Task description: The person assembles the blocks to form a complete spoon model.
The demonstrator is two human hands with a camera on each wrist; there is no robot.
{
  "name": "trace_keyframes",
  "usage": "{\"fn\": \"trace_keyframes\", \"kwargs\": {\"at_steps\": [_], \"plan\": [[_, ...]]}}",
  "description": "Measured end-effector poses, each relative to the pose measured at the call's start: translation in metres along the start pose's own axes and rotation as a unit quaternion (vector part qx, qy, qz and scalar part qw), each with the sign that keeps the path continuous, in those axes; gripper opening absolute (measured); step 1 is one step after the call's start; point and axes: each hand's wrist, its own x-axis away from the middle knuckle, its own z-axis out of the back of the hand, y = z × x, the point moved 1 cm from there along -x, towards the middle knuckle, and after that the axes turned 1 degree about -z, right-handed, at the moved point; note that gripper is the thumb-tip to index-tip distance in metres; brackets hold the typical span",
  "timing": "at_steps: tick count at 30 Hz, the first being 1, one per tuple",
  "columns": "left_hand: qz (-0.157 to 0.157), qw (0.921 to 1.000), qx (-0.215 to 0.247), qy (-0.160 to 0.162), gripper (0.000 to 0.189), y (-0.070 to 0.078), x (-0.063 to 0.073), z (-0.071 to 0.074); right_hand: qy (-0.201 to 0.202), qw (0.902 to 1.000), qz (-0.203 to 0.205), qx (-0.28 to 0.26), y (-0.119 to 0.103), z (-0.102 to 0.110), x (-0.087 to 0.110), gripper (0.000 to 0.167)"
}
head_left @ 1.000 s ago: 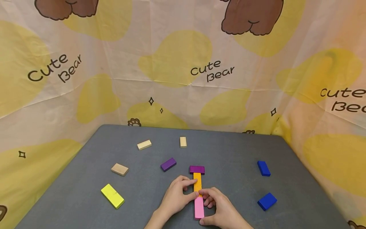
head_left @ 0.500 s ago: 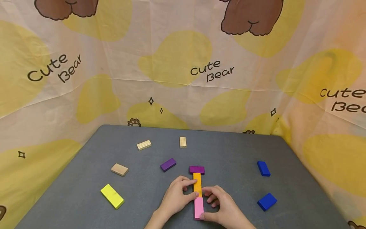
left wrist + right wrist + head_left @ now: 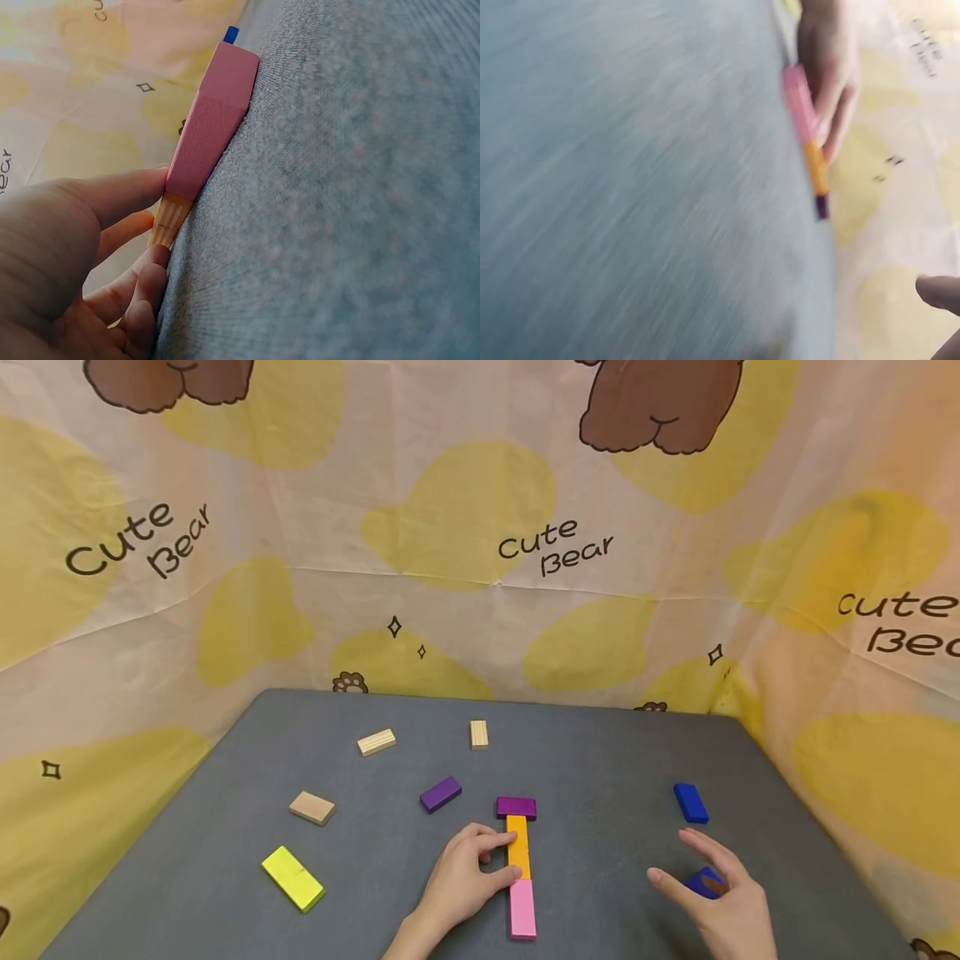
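On the grey table, a purple block (image 3: 516, 808), an orange block (image 3: 519, 843) and a pink block (image 3: 522, 910) form a T-shaped line with touching ends. My left hand (image 3: 463, 870) holds the orange block, its index finger and thumb on the left edge; the left wrist view has the thumb by the joint with the pink block (image 3: 210, 127). My right hand (image 3: 723, 893) hovers, fingers spread and holding nothing, over the nearer blue block (image 3: 705, 882), which it partly hides. Only fingertips of the right hand (image 3: 939, 296) show in the blurred right wrist view.
A second blue block (image 3: 691, 802) lies farther back on the right. Left of the line are a loose purple block (image 3: 440, 794), a yellow block (image 3: 293, 878) and a plain wood block (image 3: 312, 807). Two more wood blocks (image 3: 377, 742) lie at the back. A printed cloth (image 3: 450, 527) surrounds the table.
My right hand has let go of the pink block and moved right to the nearer blue block, its fingers spreading. My left hand stays at the orange block.
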Motion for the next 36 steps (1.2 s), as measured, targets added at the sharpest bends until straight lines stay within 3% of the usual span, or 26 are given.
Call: {"fn": "trace_keyframes", "kwargs": {"at_steps": [3,5,11,16,29,36], "plan": [[0.0,1.0,-0.001,0.002,0.044,0.0,0.0,0.0,0.02,0.9988,-0.038,0.025,0.023,0.014,-0.01,0.094],[0.001,1.0,-0.001,0.002,0.044,0.001,0.001,0.001,0.012,0.9977,-0.058,0.034,0.035,0.018,-0.016,0.101],[0.003,1.0,-0.001,0.003,0.045,0.001,0.001,0.001,-0.043,0.9958,-0.063,0.05,0.056,0.021,-0.028,0.108],[0.002,1.0,-0.002,0.002,0.044,0.001,0.0,0.001,-0.053,0.9949,-0.063,0.057,0.067,0.019,-0.033,0.112],[-0.007,0.9999,0.002,0.008,0.043,0.001,0.001,-0.001,-0.044,0.9954,-0.062,0.058,0.077,0.023,-0.039,0.113],[-0.009,0.9999,-0.001,0.011,0.043,0.0,0.0,-0.001,-0.066,0.9943,-0.057,0.062,0.077,0.023,-0.043,0.112]]}}
